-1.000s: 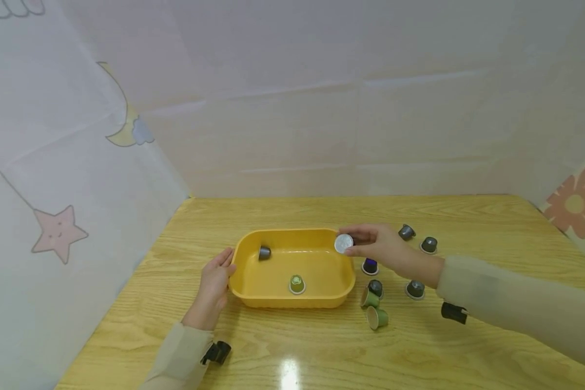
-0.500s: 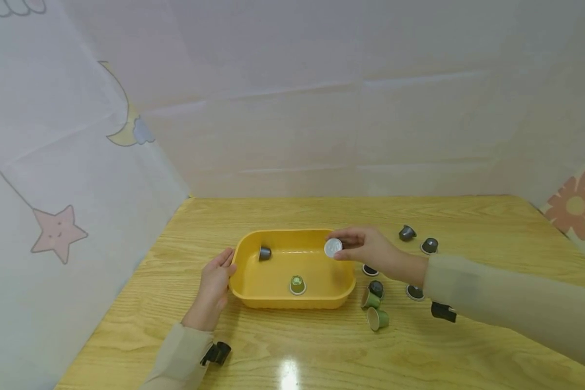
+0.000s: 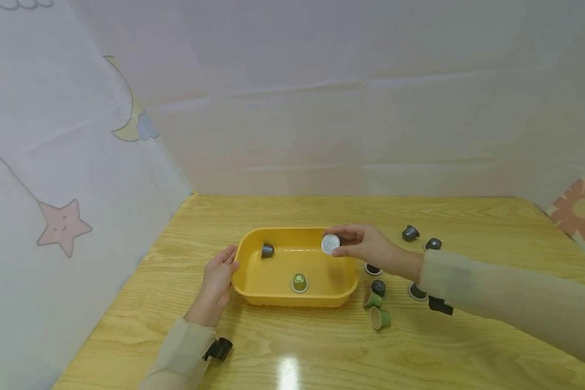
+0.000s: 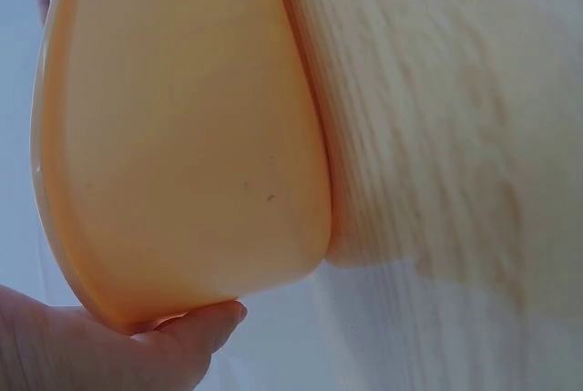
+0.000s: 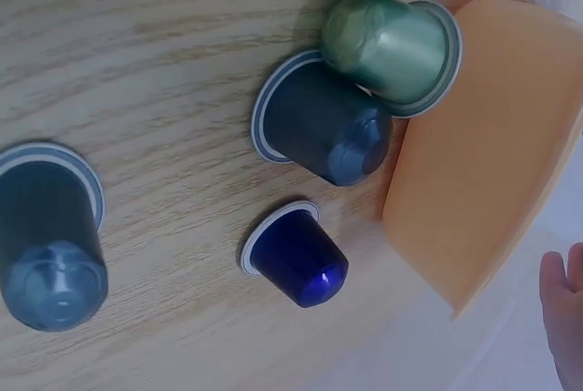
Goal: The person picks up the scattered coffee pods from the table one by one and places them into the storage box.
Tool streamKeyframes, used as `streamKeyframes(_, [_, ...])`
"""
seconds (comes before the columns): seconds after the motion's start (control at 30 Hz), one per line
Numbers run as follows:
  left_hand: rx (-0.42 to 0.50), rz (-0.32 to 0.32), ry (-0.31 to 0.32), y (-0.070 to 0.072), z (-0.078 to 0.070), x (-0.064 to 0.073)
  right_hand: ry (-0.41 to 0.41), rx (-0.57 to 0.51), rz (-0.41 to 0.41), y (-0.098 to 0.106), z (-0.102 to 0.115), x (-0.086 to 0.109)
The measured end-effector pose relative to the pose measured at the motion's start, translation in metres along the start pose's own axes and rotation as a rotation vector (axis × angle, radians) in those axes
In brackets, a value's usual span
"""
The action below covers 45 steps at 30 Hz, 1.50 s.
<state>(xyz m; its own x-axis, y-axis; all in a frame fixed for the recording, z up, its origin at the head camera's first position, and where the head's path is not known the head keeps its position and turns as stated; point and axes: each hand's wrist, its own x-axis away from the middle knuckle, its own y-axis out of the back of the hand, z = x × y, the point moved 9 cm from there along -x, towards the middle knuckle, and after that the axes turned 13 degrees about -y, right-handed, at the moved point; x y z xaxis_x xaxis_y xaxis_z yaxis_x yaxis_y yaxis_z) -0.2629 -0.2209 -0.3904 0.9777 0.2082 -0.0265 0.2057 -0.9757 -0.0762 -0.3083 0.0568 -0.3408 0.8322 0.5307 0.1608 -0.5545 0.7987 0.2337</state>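
Over the right part of the yellow plastic tub (image 3: pixel 292 301), my right hand (image 3: pixel 370 250) pinches a coffee capsule (image 3: pixel 330 244) between thumb and fingers. The capsule's pale round lid faces me, and its body is mostly hidden by the fingers. My left hand (image 3: pixel 218 277) grips the tub's left rim, its thumb (image 4: pixel 196 332) against the wall in the left wrist view. Inside the tub a dark grey capsule (image 3: pixel 267 250) lies on its side near the back left. A green capsule (image 3: pixel 299 283) stands lid-down near the front.
Right of the tub on the wooden table (image 3: pixel 292 346) are green capsules (image 3: pixel 380 318), dark capsules (image 3: pixel 410 233) and a blue capsule (image 5: pixel 299 259), the blue one largely behind my right hand in the head view. A patterned cloth (image 3: pixel 283 124) hangs behind the table.
My right hand has moved left with its capsule, from the tub's right rim to over the inside. The left hand has kept its hold on the rim.
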Motion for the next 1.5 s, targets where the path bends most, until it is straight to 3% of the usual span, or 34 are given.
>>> streamKeyframes(0.17, [-0.002, 0.000, 0.005, -0.002, 0.000, 0.001, 0.021, 0.006, -0.008, -0.002, 0.000, -0.002])
streamKeyframes(0.5, [-0.003, -0.002, 0.007, -0.004, -0.001, -0.001, -0.081, 0.151, -0.129, 0.000, -0.012, -0.016])
streamKeyframes(0.97, [0.005, 0.005, 0.020, -0.006, 0.000, -0.003, -0.075, 0.282, -0.132, -0.009, -0.012, -0.035])
streamKeyframes(1.1, [0.006, 0.006, 0.026, -0.007, 0.000, -0.003, -0.056, 0.256, -0.130, -0.006, -0.010, -0.031])
streamKeyframes(1.33, [-0.006, -0.002, 0.031, -0.008, -0.001, -0.003, 0.010, 0.179, -0.178, 0.019, -0.008, -0.013])
streamKeyframes(1.5, [-0.002, 0.000, 0.033, -0.008, -0.002, -0.002, -0.042, 0.185, -0.209, 0.037, -0.007, 0.009])
